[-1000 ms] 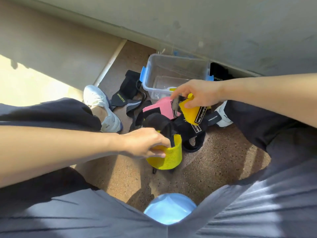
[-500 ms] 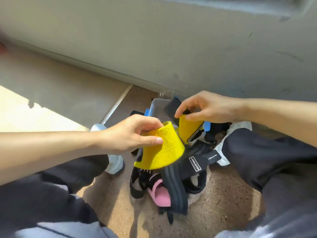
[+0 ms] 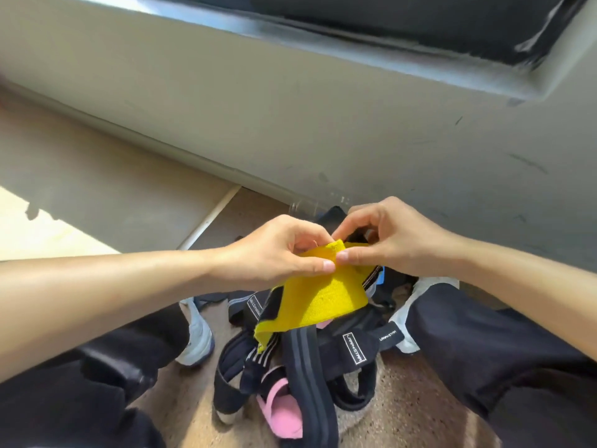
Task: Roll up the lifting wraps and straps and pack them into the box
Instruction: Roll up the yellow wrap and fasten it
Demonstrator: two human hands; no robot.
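Both the left hand [image 3: 277, 250] and the right hand [image 3: 391, 244] pinched the top edge of the yellow wrap [image 3: 319, 299], held above the pile of black straps [image 3: 310, 360] on the floor [image 3: 403, 412].

- Likely a gym corner: speckled rubber floor [image 3: 403, 415], the kind laid under weights.
- Branded lifting straps [image 3: 310, 383] lie heaped on it.
- A scuffed grey wall [image 3: 290, 124] rises to a window ledge [image 3: 387, 59]; sunlight falls on the pale flooring [image 3: 97, 189] at left.
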